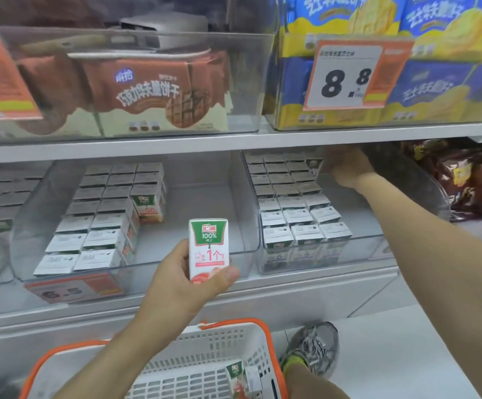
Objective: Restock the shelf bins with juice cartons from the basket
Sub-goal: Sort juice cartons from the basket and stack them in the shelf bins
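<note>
White-and-green carton (208, 249) sits upright at centre frame, pinched near its base by the left hand (189, 279), thumb across the front and fingers behind, just before the middle bin (136, 272). That bin holds two full rows at its left and a short third row farther back, ending in one carton showing its green face (147, 207); the bare floor in front of that one looks like the slot to fill. To do it well, lift the carton over the clear front wall, keep it upright with the label forward, and set it snug against the row beside it so the column stays straight. The right hand (349, 168) reaches deep into the right bin (375, 249) at upper right, under the shelf edge (234, 141); whether it grips a carton or presses the wall I cannot tell. The basket (251, 338) at the bottom of the frame has at least one more carton (235, 372) in its lower right corner. Above, biscuit boxes (147, 90) and a price tag (346, 76) hang low, so the shelf edge limits headroom; a shoe (314, 347) stands beside the basket
</note>
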Motion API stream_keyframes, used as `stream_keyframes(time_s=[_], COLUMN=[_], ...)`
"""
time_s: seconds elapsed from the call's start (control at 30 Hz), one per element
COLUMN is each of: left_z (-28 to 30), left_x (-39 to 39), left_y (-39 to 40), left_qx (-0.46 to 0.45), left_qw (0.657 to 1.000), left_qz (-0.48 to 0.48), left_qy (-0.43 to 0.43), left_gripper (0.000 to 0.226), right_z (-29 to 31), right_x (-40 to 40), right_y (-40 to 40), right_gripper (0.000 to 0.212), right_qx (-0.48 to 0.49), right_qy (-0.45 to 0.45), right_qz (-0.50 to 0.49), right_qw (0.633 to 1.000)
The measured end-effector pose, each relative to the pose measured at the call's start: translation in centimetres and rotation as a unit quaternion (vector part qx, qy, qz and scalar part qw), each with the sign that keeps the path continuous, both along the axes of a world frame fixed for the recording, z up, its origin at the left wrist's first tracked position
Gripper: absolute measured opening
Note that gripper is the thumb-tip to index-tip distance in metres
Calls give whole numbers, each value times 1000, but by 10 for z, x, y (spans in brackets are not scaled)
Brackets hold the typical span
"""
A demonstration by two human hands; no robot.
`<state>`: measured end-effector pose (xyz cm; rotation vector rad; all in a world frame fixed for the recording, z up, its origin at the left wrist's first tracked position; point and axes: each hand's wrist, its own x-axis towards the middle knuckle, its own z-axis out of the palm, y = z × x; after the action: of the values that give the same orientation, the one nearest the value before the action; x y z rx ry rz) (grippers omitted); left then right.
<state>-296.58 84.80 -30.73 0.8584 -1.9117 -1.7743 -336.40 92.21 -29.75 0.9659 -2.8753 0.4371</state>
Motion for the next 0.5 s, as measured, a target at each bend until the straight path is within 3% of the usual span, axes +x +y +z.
stream_keyframes(time_s=[0.1, 0.17, 0.27, 0.37, 0.43, 0.5], left_z=[0, 0, 0, 5, 8, 13], left_x=[13, 23, 40, 59, 76, 96], left_y=[-2, -2, 0, 2, -1, -8], left_qx=[20, 18, 26, 34, 19, 0], left_qw=[999, 998, 996, 995, 994, 991], left_qz=[-42, -65, -84, -89, -104, -131], left_qy=[-10, -18, -2, 9, 13, 17], left_gripper=[61, 64, 50, 28, 24, 24], right_z=[22, 34, 51, 53, 45, 39], right_x=[48, 93, 175, 256, 293, 322], right_y=[30, 50, 66, 63, 50, 34], right_gripper=[28, 20, 13, 26, 45, 45], right_qx=[-50, -150, -185, -195, -170, -165], right_qy=[38, -35, -171, -374, -412, -426], right_qz=[29, 59, 147, 247, 279, 302], right_qw=[998, 986, 957, 873, 850, 837])
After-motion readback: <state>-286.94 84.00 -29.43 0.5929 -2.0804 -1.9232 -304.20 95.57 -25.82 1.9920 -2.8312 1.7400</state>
